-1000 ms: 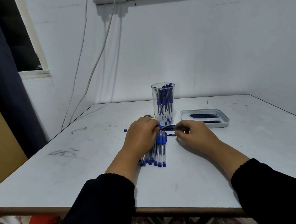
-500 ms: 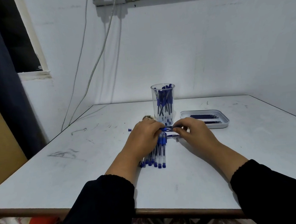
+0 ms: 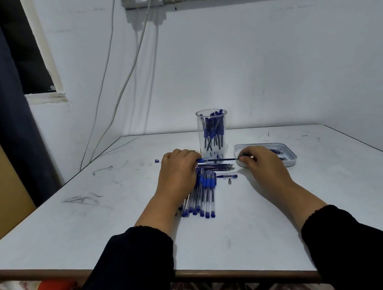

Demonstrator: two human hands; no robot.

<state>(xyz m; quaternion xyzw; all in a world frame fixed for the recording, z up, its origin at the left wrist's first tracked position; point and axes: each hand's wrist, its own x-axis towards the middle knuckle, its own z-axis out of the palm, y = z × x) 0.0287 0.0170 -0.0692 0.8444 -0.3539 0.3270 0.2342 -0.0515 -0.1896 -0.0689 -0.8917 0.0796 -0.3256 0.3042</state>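
Note:
My left hand point(image 3: 178, 168) grips a blue pen barrel, most of it hidden under the fingers. My right hand point(image 3: 260, 160) pinches the tip of a thin dark ink refill point(image 3: 220, 159) that stretches between the two hands. Below the refill lies a small pile of loose refills point(image 3: 216, 166). A row of several clear pens with blue grips point(image 3: 202, 195) lies on the table by my left wrist. A blue pen cap point(image 3: 227, 176) and a small metal tip point(image 3: 229, 181) lie beside them.
A clear cup point(image 3: 212, 132) full of blue pens stands behind my hands. A shallow white tray point(image 3: 288, 159) with a few refills sits at the right. A small blue end plug point(image 3: 157, 161) lies left of my left hand. Cables hang down the wall.
My right hand has moved right, away from the left hand, drawing the refill out of the pen barrel. The left hand has stayed in place.

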